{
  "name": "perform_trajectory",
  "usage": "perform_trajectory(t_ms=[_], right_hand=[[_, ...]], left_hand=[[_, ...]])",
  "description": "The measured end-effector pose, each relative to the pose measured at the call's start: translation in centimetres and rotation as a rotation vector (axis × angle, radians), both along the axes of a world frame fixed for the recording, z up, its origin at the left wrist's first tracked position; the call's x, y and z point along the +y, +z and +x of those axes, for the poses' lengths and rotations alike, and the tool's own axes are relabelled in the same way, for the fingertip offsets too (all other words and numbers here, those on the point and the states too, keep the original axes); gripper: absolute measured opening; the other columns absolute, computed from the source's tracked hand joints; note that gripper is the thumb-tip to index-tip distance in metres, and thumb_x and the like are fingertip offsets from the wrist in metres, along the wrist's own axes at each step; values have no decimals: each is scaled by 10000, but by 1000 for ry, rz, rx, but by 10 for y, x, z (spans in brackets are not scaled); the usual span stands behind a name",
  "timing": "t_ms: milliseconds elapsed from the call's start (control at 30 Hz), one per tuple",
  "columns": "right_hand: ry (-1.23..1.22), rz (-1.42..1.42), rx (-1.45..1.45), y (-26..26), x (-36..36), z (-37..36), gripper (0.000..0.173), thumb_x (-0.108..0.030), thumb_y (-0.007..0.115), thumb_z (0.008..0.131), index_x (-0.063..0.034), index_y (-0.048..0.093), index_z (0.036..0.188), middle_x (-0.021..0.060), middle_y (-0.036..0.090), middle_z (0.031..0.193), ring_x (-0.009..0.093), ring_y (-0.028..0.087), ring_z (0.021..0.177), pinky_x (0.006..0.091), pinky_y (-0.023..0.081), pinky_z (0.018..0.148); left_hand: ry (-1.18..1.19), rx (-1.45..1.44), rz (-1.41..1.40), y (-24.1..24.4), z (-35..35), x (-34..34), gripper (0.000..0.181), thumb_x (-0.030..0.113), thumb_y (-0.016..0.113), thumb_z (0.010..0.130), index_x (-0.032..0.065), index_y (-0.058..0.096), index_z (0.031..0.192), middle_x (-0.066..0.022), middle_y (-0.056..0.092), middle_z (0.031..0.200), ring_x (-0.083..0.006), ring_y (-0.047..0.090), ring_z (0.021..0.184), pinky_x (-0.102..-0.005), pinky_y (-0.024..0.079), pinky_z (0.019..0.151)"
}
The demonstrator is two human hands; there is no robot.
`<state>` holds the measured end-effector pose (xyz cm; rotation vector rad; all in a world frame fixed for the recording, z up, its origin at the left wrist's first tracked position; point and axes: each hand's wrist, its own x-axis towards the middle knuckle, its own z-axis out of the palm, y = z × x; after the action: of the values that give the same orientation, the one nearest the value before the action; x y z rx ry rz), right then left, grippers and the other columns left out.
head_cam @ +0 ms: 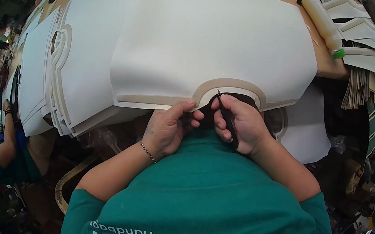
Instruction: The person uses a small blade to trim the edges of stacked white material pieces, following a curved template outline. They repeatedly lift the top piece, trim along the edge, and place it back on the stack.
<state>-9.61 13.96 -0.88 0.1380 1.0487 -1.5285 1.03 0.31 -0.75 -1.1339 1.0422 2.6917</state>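
Observation:
A large white sheet panel (219,39) lies over the near edge of the table, with beige strips (156,99) along its lower edge and a curved beige strip (231,82) around an arched cut-out. My left hand (172,125) pinches the panel's lower edge at the left foot of the arch, thumb on top. In my right hand (240,124) is a slim black pointed tool (226,120), its kind unclear, with its tip at the pale inner rim of the arch. Dark material shows beneath the cut-out.
More white panels (89,51) with beige strips are stacked at the left. A plastic bottle with a green cap (322,23) lies on the brown table (331,66), beside cut pieces (367,60) at the right. A co-worker's arm (8,143) shows at the far left.

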Motion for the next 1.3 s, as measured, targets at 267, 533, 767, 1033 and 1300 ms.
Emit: perform_trajectory(t_ms=[267, 533, 767, 1033, 1300], right_hand=[[141, 5, 239, 15, 16, -6, 221, -258, 407, 853, -47, 473, 860, 18, 414, 536, 94, 363, 401, 211, 289, 365], [-166, 546, 1787, 22, 54, -164, 281, -187, 683, 690, -10, 531, 846, 40, 483, 667, 135, 461, 608, 251, 375, 554], [91, 620, 1901, -16, 37, -256, 392, -166, 738, 589, 19, 515, 854, 125, 552, 812, 210, 519, 703, 324, 414, 639], [431, 588, 1605, 24, -16, -173, 255, -185, 688, 653, -8, 505, 674, 41, 477, 563, 125, 459, 551, 273, 391, 521], [249, 286, 1331, 17, -87, -124, 241, -171, 659, 707, -17, 475, 680, 13, 483, 591, 87, 435, 530, 238, 369, 477]], left_hand=[[-28, 24, -130, -5, 3, 1, 183, 188, 523, 823, 22, 564, 887, -72, 586, 767, -143, 539, 679, -252, 439, 649], [-351, 438, -1156, 29, -7, -1, 192, 186, 553, 784, 21, 595, 872, -105, 602, 804, -206, 567, 744, -293, 440, 689], [39, 957, -1440, 65, -18, -30, 64, 64, 526, 704, 16, 530, 746, -84, 525, 675, -225, 505, 617, -318, 407, 579], [497, 942, -2058, 79, -41, -159, 65, 76, 488, 758, 56, 548, 774, -42, 545, 724, -169, 527, 721, -295, 421, 699], [275, 168, -324, 60, 29, -291, 500, 482, 413, 813, 46, 457, 1053, -63, 563, 859, -172, 554, 657, -331, 462, 575]])
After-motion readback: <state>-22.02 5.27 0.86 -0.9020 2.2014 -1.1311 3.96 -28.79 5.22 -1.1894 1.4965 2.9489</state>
